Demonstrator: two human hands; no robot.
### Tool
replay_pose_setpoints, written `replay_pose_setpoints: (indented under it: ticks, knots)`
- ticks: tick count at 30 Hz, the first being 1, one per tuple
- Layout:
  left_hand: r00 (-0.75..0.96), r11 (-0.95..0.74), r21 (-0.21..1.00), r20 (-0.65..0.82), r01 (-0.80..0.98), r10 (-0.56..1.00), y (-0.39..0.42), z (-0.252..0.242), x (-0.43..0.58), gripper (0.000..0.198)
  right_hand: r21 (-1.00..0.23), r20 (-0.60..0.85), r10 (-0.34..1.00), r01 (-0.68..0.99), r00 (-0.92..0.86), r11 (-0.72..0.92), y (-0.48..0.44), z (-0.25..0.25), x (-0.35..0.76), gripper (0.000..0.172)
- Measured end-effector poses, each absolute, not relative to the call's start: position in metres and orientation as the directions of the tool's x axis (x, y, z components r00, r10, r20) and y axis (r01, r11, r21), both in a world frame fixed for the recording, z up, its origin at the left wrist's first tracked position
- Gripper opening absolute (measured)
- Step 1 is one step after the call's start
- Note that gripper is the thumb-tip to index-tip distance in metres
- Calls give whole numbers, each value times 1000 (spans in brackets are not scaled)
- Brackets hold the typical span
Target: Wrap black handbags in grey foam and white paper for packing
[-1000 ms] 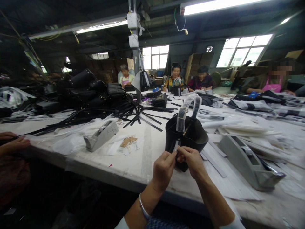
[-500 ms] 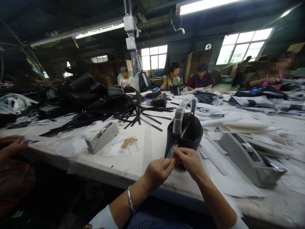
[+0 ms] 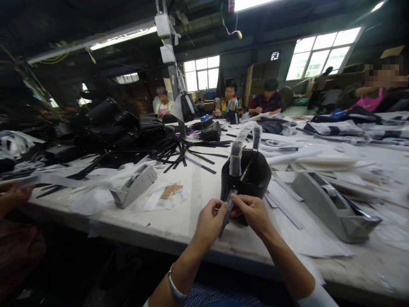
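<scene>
A black handbag [image 3: 262, 179] stands upright on the table in front of me, its top open and its handle [image 3: 235, 160] wrapped in clear plastic. From its near side hangs a narrow black strap [image 3: 226, 215], partly covered with clear film. My left hand [image 3: 209, 219] pinches this strap between thumb and fingers. Higher up, my right hand [image 3: 252, 211] also grips the strap, close against the bag's near wall. The fingertips hide part of the strap and the bag's lower front.
Grey tape dispensers stand left [image 3: 134, 185] and right [image 3: 335, 209] of the bag. Paper strips [image 3: 286, 209] lie beside it. Black straps [image 3: 182, 149] and a heap of black bags [image 3: 108, 123] cover the back left. A co-worker's hand [image 3: 14, 196] is at the far left; other people sit opposite.
My left hand has shifted slightly left and its fingers have turned upward along the strap. More of the strap's lower end shows. The co-worker's hand at left has lifted a pale strip.
</scene>
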State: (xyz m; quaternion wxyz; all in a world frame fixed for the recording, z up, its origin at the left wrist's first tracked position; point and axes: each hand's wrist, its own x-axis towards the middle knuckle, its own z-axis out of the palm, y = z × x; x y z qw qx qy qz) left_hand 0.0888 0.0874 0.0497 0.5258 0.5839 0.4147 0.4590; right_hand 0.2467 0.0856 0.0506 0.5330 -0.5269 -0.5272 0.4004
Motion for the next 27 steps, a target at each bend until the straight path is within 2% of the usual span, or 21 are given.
replay_pose_setpoints:
  ticks: [4, 8, 10, 13, 14, 16, 19, 23, 27]
  knots:
    - [294, 22, 996, 5, -87, 956, 87, 45, 101, 39, -941, 212, 968, 296, 136, 165, 81, 55, 245, 44]
    - [282, 80, 986, -36, -144, 959, 83, 44, 104, 37, -819, 354, 929, 517, 110, 251, 70, 62, 249, 44]
    - [244, 77, 984, -37, -158, 969, 82, 42, 103, 36, -731, 503, 842, 616, 194, 294, 65, 66, 258, 38]
    - [178, 49, 984, -18, -169, 984, 84, 41, 101, 37, -558, 743, 595, 773, 306, 300, 67, 73, 280, 22]
    - [168, 44, 984, -15, -171, 986, 85, 41, 100, 37, -504, 780, 557, 813, 285, 290, 70, 74, 289, 24]
    - [161, 39, 985, -11, -170, 987, 87, 44, 99, 36, -434, 781, 595, 850, 190, 299, 78, 77, 302, 25]
    - [150, 35, 987, -11, -158, 989, 86, 52, 95, 36, -478, 703, 705, 793, 90, 376, 84, 82, 310, 15]
    - [119, 46, 991, -31, -129, 992, 77, 63, 83, 39, -562, 702, 708, 669, 76, 486, 72, 90, 294, 15]
    - [125, 166, 977, -150, -134, 981, 61, 62, 74, 47, -604, 666, 740, 655, 100, 455, 52, 92, 298, 13]
